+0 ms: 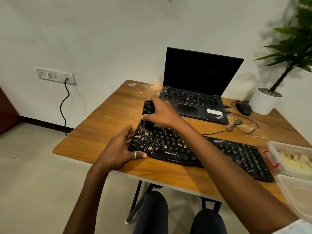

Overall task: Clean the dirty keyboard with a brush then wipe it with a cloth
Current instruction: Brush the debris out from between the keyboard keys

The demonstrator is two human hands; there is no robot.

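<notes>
— Where did the keyboard (194, 149) lie?
— On the near half of the table (104, 115), running roughly along the near edge. Its right end stopped just beside a clear tub (290, 157) at the right edge. Pale crumbs (148, 137) dotted the keys, thickest toward the left.
— And the brush (147, 114)?
— It stood upright over the keyboard's far left corner, bristles down on the top key rows. The right hand (162, 114) gripped it, fingers curled round the upper body from behind and thumb clamped across the front just above the bristles.
— What did the left hand (121, 147) do?
— It braced the keyboard's left end. Its fingers lay together, nearly straight, along that short edge, with their tips just beside the bristles. The ringed thumb pressed against the near edge at the corner.
— Anything else on the table?
— An open laptop (197, 92) with a dark screen stood toward the far edge. A mouse (244, 108) and a potted plant (265, 102) sat by the far right corner, and a loose cable (236, 125) lay between laptop and keyboard.
</notes>
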